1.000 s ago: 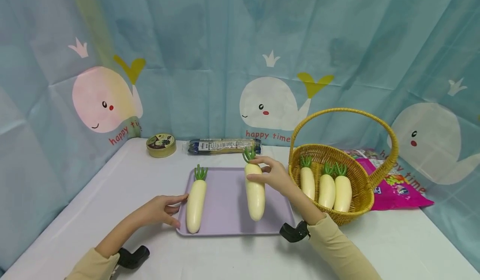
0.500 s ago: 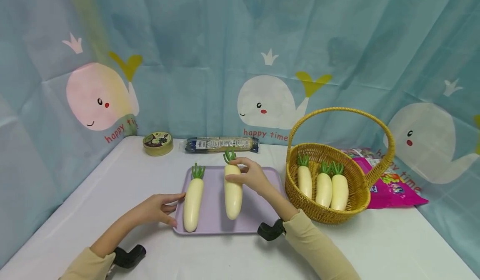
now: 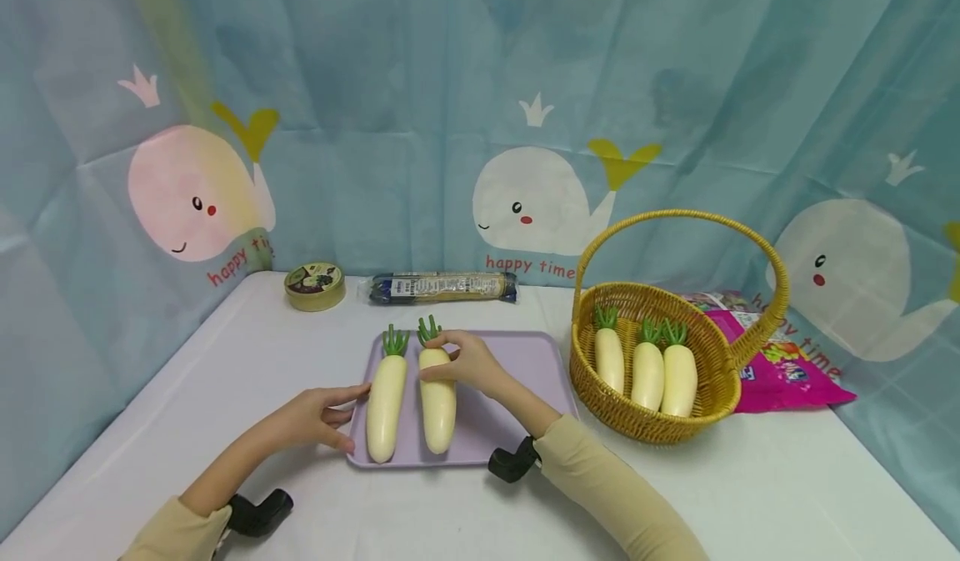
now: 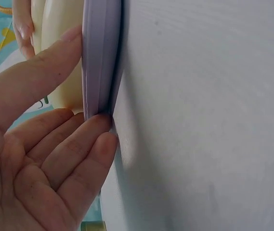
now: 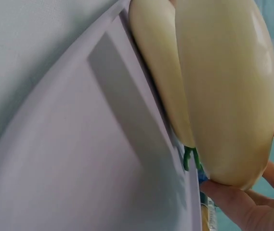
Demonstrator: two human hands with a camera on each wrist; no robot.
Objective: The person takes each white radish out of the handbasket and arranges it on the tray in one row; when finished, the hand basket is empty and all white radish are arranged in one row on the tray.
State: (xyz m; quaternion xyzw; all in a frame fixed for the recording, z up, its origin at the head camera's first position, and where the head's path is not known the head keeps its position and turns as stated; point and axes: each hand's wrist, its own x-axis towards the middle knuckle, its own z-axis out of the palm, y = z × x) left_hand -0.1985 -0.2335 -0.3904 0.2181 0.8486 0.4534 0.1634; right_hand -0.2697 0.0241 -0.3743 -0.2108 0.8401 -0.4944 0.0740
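Note:
My right hand pinches a white radish near its green leafy top, between thumb and fingers. This radish is over the lilac tray, upright in the head view; contact with the tray cannot be judged. To its left a second white radish lies along the tray's left side. My left hand rests at the left rim, fingers loosely extended; in the left wrist view the thumb lies over the rim and fingertips touch its outer side.
A wicker basket with a tall handle holds three white radishes right of the tray. Behind it lies a pink bag. A round tin and a clear-wrapped long packet stand along the curtain.
My right hand has carried its radish leftward and lowered it over the tray, beside the other radish. My left hand has stayed at the tray's left rim.

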